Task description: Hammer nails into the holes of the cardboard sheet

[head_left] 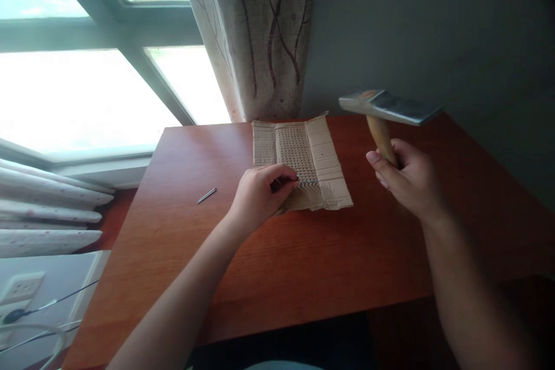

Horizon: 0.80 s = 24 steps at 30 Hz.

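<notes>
A flattened piece of cardboard (323,165) lies on the red-brown wooden table (281,254), its middle strip covered with rows of small dark dots or holes. My left hand (260,193) rests on the cardboard's near left edge, fingers pinched together at the dotted strip; what they hold is too small to make out. My right hand (410,176) is closed round the wooden handle of a hammer (388,107), raised above the table to the right of the cardboard, metal head level.
A single nail (207,195) lies on the table left of my left hand. A patterned curtain (260,34) hangs behind the cardboard beside a bright window (78,98). A grey wall stands at the right. A power strip and cables (21,295) sit lower left.
</notes>
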Tool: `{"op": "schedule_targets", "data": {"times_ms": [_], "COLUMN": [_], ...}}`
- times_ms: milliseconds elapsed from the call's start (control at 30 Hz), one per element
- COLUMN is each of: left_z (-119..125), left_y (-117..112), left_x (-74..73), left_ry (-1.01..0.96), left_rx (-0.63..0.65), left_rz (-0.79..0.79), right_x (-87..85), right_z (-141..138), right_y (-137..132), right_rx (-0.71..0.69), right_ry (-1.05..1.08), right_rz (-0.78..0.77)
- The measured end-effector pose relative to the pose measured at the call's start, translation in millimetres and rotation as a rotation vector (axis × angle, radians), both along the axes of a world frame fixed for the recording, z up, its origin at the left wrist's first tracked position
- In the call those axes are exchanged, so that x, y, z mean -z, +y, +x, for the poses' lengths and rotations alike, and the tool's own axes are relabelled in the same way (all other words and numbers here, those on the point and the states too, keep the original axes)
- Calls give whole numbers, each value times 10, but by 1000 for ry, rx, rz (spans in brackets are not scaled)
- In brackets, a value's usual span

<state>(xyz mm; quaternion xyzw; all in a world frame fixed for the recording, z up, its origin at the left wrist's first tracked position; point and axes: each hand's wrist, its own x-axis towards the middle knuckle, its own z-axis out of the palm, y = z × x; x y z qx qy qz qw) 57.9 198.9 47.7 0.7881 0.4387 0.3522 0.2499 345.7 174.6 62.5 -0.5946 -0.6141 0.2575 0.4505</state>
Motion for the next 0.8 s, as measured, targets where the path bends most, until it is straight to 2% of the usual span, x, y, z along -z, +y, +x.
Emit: {"op": "schedule_targets", "data": {"times_ms": [100,200,300,433,633,800], "left_z": [-6,-7,-4,-3,-4,3], "left_y": [2,3,6,4,7,13], "left_x": [12,19,36,54,43,35], "left_ry": [5,13,14,11,73,59], "left_rx": [-1,1,-6,-14,-10,-12], "left_rz": [12,19,22,23,29,34], "right_x": [-167,-333,-484,-611,-610,-648], "right_z": [51,17,-39,-86,-97,-139], "right_y": [-103,-162,-192,-210,-229,-244], "right_rx": [-74,-204,-274,-297,-388,-355], "right_ry": [-359,-521,-584,-620,-730,-714], "right_rz": [-30,-31,-21,18,-68,-41]}}
